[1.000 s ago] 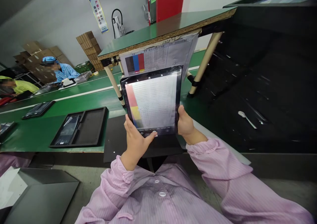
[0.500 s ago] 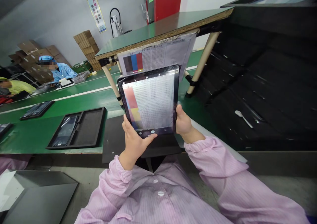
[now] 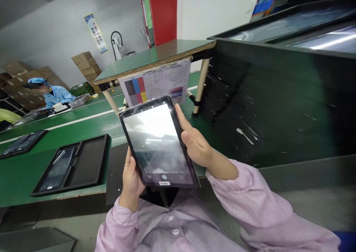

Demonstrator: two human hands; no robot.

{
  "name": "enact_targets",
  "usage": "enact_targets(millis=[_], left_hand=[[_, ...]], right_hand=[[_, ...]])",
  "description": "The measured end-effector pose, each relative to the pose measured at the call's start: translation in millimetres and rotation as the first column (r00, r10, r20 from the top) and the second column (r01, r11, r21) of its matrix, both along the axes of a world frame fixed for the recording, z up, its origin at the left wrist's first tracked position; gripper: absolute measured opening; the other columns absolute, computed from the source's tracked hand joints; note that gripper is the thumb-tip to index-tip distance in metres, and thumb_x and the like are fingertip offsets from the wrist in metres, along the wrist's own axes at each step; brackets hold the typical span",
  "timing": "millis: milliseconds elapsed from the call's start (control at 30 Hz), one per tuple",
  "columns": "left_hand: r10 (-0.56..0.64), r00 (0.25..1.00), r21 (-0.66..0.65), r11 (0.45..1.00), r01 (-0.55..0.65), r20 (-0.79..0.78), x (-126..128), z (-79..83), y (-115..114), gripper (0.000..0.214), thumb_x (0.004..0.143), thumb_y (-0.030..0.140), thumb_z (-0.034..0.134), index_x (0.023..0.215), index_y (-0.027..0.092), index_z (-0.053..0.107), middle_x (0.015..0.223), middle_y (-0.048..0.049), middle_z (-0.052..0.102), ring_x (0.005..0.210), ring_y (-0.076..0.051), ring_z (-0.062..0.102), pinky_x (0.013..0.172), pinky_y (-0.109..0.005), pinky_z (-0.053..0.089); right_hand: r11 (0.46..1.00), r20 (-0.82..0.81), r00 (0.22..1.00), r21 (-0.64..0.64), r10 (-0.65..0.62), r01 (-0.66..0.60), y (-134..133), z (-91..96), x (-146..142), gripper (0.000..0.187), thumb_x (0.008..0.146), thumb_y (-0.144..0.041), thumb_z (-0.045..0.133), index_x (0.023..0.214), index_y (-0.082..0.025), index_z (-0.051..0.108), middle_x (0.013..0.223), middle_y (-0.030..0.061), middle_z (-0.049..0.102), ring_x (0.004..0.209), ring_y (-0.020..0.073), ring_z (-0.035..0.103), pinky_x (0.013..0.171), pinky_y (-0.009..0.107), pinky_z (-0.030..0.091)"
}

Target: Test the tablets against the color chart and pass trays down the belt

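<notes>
A tablet (image 3: 155, 144) with a black frame is held up in front of me, tilted, its lit screen towards me. The screen shows a camera view, a pale blurred scene with bright streaks. My left hand (image 3: 132, 177) grips its lower left edge, fingers partly hidden behind it. On the right edge my right hand (image 3: 196, 142) is closed, the fingers along the side and back. Behind the tablet a printed sheet (image 3: 152, 83) with coloured blocks hangs from a small raised shelf (image 3: 155, 57). Below the tablet lies a dark mat (image 3: 115, 170) on the bench.
To the left on the green bench (image 3: 16, 174) sits a black two-part tray (image 3: 104, 155) with a tablet in one side. Another tray (image 3: 39, 135) lies farther left. Stacked black trays (image 3: 272, 107) rise at my right. A co-worker (image 3: 55, 94) in blue sits beyond.
The tablet has come lower and tilted; its screen changed from the printed sheet's picture to a pale glare. My right hand moved up along its edge. The view has swung right.
</notes>
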State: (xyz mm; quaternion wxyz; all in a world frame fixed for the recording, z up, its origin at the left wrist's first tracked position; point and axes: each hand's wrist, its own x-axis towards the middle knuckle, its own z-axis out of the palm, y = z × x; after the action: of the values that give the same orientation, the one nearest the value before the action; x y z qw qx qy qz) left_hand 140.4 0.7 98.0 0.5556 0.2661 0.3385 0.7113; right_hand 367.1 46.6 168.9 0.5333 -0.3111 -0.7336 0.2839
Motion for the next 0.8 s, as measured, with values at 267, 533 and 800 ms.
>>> enact_targets(millis=[267,533,800], left_hand=[[0.061,0.993,-0.033,0.997,-0.064,-0.097,6.8,-1.7,-13.4,0.057,0.082,0.047,0.08,0.135,0.037,0.065,0.136,-0.0054,0.068,0.118,-0.023,0.068,0.107,-0.039,0.052],[0.001,0.99,0.007,1.0,0.0,-0.142,20.4,8.6,-20.9,0.054,0.088,0.047,0.074,0.139,0.033,0.061,0.145,-0.0083,0.061,0.132,-0.028,0.059,0.111,-0.045,0.049],[0.075,0.985,-0.032,0.996,-0.081,-0.155,19.3,3.7,-24.7,0.056,0.085,0.049,0.075,0.137,0.032,0.063,0.145,-0.0084,0.061,0.132,-0.029,0.059,0.11,-0.045,0.05]], right_hand=[[0.996,-0.037,0.996,-0.029,-0.083,0.082,4.9,-13.4,9.2,0.072,0.102,-0.063,0.036,0.162,-0.026,0.026,0.157,0.004,0.043,0.142,0.0289,0.046,0.119,0.042,0.039],[0.916,0.16,0.905,-0.002,-0.395,0.401,-4.2,-10.1,-14.4,0.126,0.07,-0.072,0.077,0.165,-0.032,0.005,0.158,0.0147,0.032,0.133,0.0409,0.046,0.106,0.057,0.048],[0.929,-0.165,0.967,-0.347,-0.193,0.126,11.0,-28.4,-14.8,0.138,0.064,-0.066,0.083,0.163,-0.033,-0.008,0.151,0.0154,0.041,0.123,0.0323,0.058,0.104,0.052,0.05]])
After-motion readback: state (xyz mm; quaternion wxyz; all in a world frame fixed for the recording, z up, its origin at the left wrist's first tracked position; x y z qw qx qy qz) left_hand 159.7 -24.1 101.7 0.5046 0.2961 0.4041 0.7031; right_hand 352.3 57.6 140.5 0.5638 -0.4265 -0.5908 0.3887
